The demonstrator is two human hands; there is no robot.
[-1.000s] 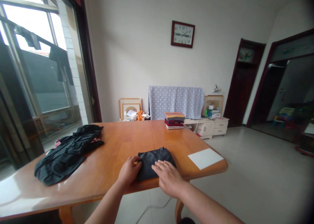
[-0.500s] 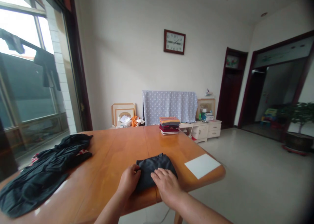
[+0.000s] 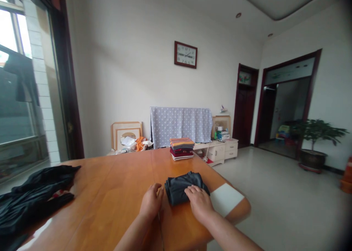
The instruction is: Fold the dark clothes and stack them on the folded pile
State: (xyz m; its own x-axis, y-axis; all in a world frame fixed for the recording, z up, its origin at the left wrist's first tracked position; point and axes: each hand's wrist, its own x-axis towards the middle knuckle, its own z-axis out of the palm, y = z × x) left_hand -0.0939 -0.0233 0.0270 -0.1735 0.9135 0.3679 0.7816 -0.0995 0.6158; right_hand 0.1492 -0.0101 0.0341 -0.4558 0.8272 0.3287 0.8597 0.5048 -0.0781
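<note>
A folded dark garment (image 3: 177, 190) lies near the table's right end, its right side close to or over the white sheet (image 3: 227, 199). My right hand (image 3: 199, 202) rests on top of its right front part, fingers laid out flat. Just left of the garment is my left hand (image 3: 151, 201), with thumb and fingers slightly apart and nothing visible between them. A neat stack of folded clothes (image 3: 182, 149), striped orange on top and dark red below, stands at the far edge of the table.
Loose black clothes (image 3: 35, 196) lie spread at the left of the wooden table (image 3: 118, 188). Behind it are a cloth with white dots (image 3: 180, 124), a low white cabinet (image 3: 231, 148) and leaning frames (image 3: 126, 130). A potted plant (image 3: 313, 157) stands on the floor at right.
The folded garment has shifted right, towards the white sheet. My left hand has come off its left edge; my right hand stays on it. The view has turned right.
</note>
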